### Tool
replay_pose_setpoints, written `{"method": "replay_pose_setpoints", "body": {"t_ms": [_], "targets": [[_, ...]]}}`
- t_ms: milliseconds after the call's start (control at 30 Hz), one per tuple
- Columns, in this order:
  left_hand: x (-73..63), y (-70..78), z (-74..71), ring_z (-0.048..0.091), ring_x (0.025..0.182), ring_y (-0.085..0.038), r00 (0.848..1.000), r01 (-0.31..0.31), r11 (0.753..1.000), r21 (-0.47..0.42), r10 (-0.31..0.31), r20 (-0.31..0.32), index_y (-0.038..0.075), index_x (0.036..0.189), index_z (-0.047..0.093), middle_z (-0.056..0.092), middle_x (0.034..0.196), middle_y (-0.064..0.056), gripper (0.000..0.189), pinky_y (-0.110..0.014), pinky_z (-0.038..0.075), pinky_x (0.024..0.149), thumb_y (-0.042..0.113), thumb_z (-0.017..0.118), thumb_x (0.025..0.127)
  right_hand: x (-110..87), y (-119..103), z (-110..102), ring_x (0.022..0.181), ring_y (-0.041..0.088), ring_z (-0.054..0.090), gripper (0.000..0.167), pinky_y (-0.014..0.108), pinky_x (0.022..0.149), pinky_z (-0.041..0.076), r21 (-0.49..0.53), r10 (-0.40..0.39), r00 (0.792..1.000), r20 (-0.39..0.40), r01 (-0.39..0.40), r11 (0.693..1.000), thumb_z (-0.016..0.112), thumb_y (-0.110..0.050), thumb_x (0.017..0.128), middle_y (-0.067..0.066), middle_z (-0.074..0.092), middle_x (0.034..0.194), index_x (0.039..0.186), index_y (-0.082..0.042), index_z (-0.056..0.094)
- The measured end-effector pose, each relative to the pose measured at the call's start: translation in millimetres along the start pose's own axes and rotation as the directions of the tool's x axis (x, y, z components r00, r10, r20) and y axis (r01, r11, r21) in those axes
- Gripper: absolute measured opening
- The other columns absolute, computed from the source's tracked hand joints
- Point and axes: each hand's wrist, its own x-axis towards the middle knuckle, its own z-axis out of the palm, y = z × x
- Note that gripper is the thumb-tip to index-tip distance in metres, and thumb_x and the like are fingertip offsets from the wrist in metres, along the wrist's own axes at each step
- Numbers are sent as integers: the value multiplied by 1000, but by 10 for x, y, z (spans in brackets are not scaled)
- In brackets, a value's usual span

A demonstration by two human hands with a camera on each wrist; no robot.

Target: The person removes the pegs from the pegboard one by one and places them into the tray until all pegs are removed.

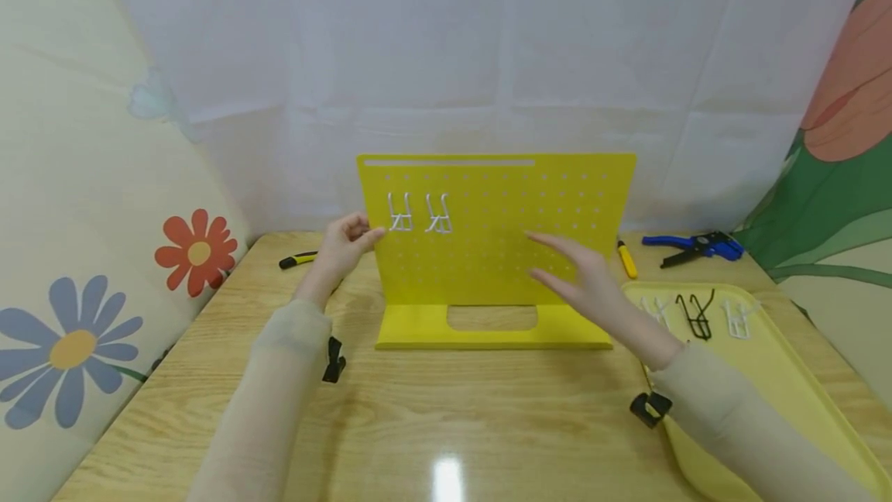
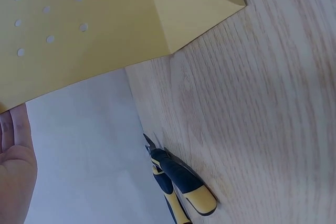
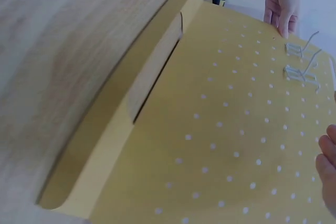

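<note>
A yellow pegboard [image 1: 488, 269] stands upright on its folded base. My left hand [image 1: 344, 245] holds its left edge, thumb at the front and fingers behind; in the left wrist view those fingers [image 2: 21, 127] show past the edge. Two white wire hooks [image 1: 401, 221] hang side by side at the board's upper left, close to that thumb. My right hand [image 1: 592, 277] is in front of the board's right half, thumb and fingers apart and nothing between them. Part of the right hand [image 3: 328, 166] also enters the right wrist view.
On the right lies a yellow tray [image 1: 780, 378] with a black wire hook [image 1: 697, 320] and several white ones. Blue-handled pliers [image 1: 704, 246] and a yellow-handled tool [image 1: 627, 260] lie behind it. Yellow-and-black pliers [image 2: 184, 182] lie behind the board's left side.
</note>
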Motion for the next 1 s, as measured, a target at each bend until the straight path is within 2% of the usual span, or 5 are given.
{"method": "replay_pose_setpoints", "body": {"t_ms": [200,467,667,833,1000], "targets": [[16,-4,5,59,73,5,1000,-10,1000,3,10,-10,-6,99,56,61,73,21,24,-16,54,73,17,59,93,254,-35,151,117,31,57,51,38,101,46,27,-98,995,31,97,995,73,-2,79,18,59,127,126,3,55],[18,1,-3,59,72,4,1000,-1,1000,20,1,-11,-6,99,57,63,73,19,24,-24,56,77,17,59,93,497,-80,304,119,31,55,50,36,104,44,39,-119,991,57,116,992,72,-5,81,18,58,128,127,5,53],[17,-11,8,59,73,4,1000,4,1000,10,-4,-4,-5,100,56,62,73,21,23,-17,54,73,17,59,93,621,-134,420,116,31,57,45,35,103,46,-19,-192,975,113,195,981,69,-3,82,20,59,125,124,6,54],[29,-36,8,59,73,3,1000,7,1000,4,-7,2,-5,100,56,61,73,23,23,-14,53,71,18,58,94,711,-210,505,117,30,57,44,34,104,45,-52,-202,968,147,212,976,68,-3,84,19,59,125,125,5,55],[32,-48,7,59,73,4,1000,-5,1000,2,5,5,-5,100,56,61,73,23,23,-26,57,79,17,58,94,801,-265,597,118,29,57,42,34,105,44,-61,-187,966,178,201,978,67,-3,85,17,59,126,125,4,55]]}}
